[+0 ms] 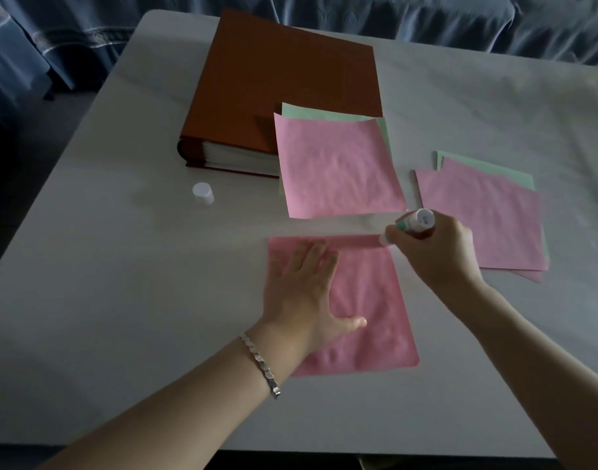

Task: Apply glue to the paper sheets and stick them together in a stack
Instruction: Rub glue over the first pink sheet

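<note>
A pink paper sheet [368, 310] lies flat on the white table [138, 300] in front of me. My left hand [307, 293] presses flat on its left part, fingers spread. My right hand [433, 252] is shut on a glue stick [412, 222], whose tip touches the sheet's far right corner. A darker strip runs along the sheet's far edge. Beyond it, a pink sheet [334, 167] rests over a green one, partly on a brown album. To the right lies a loose pile of pink and green sheets [484, 215].
A thick brown album [284, 83] lies at the back of the table. The glue stick's white cap [202, 193] stands left of the sheets. A blue fabric-covered sofa [460, 18] runs behind the table. The table's near edge is close to my arms.
</note>
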The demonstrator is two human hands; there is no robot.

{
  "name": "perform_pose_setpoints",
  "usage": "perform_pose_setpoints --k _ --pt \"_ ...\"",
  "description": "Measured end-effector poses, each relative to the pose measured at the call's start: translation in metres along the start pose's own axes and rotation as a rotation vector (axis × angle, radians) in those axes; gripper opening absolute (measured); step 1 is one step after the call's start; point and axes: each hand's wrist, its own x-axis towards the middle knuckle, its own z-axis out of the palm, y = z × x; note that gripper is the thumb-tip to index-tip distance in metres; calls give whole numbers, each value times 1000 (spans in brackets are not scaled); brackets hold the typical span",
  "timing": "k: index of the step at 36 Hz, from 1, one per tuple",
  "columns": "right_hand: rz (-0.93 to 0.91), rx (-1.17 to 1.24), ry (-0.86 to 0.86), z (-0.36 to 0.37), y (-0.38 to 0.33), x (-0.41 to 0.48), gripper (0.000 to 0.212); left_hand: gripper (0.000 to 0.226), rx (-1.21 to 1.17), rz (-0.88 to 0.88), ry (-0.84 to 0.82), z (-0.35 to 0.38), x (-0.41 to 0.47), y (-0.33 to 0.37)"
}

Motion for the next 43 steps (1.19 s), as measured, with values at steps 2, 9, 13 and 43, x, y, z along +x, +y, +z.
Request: perform_pose_setpoints --k 2,9,13,43 --pt "7 46 19 -5 -2 -4 16 98 -10 6 11 0 -1 0" --pt "-9 82 -140 2 -6 -31 8 97 -28 2 -5 -1 1 0" --pt "39 58 -75 -9 5 -24 10 97 -17 7 -8 -1 1 0" --pt "-35 53 -137 -24 13 -69 9 100 10 -19 4 4 1 -1"
